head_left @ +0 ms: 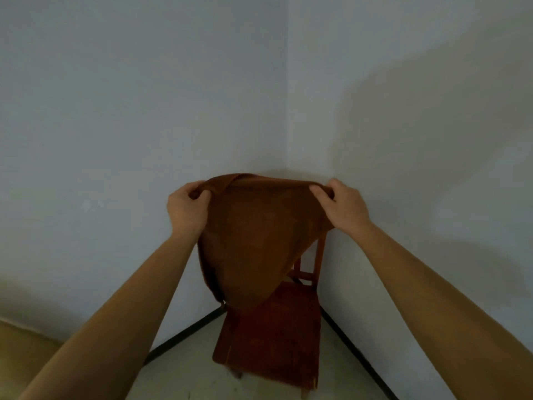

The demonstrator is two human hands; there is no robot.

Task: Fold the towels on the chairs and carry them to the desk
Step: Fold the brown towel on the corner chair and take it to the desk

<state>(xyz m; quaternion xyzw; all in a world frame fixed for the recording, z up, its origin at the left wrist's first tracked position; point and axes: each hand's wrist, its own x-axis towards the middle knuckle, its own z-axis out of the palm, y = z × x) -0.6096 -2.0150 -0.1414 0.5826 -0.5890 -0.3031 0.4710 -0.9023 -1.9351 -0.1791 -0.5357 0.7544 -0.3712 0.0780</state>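
Both hands up! The left hand point(187, 210) and right hand point(343, 207) each pinched a top corner of the brown towel point(259, 238). It hung between and below the grips, above the chair point(274, 336). By my judgement no fold was made yet, and the carrying was all to come. The desk was nowhere in view, and the cloth hid most of the chair back.

chair back point(320, 255): mostly behind towel point(259, 241) | forearms point(115, 327): cut by bottom edge
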